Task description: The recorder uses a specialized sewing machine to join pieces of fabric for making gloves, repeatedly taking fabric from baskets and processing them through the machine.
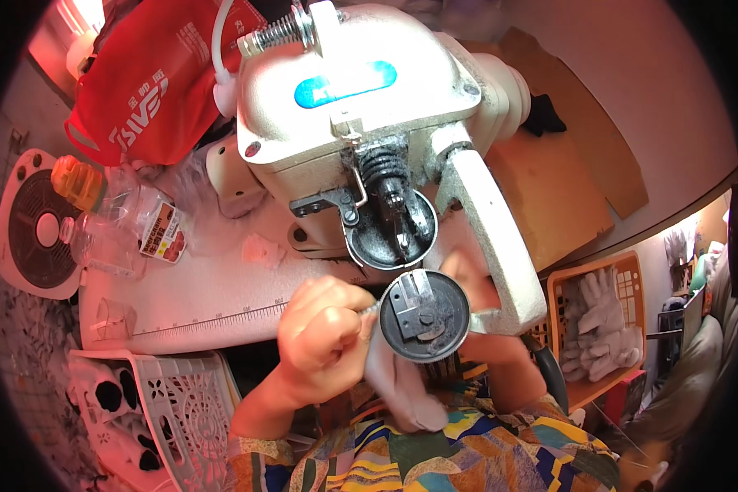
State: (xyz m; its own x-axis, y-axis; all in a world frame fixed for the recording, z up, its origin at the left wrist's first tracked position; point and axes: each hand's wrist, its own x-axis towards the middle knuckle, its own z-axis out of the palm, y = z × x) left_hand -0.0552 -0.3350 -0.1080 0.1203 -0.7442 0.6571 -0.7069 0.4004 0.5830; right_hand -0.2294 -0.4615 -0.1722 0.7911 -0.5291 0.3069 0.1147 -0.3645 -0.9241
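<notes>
The left hand (324, 332) is curled tight at the left rim of a round black metal disc with a fine-toothed edge (425, 328), its fingers clenched on a limp, pale pinkish-grey fabric piece (402, 389). That piece hangs from beside the disc down in front of the person's multicoloured patterned garment (467, 455). The right hand (474, 283) is behind the disc, largely hidden by it and by the machine's curved arm, so whether its fingers grip or are released cannot be told. Above the disc stands a bulky cream-coloured metal sewing machine with a blue oval label (303, 143), a second, dark round cup (410, 250) set just behind the first disc. It sits on a pale desk with ruler marks along its front edge (193, 291). Left of it are a clear plastic bottle (111, 246) and a large red bag (160, 90); to the right, a brown cardboard sheet (562, 184). Below the desk, a white openwork plastic basket (193, 402) is at left, and an orange-tan plastic basket (629, 283) holding pale gloves (603, 328) at right.
</notes>
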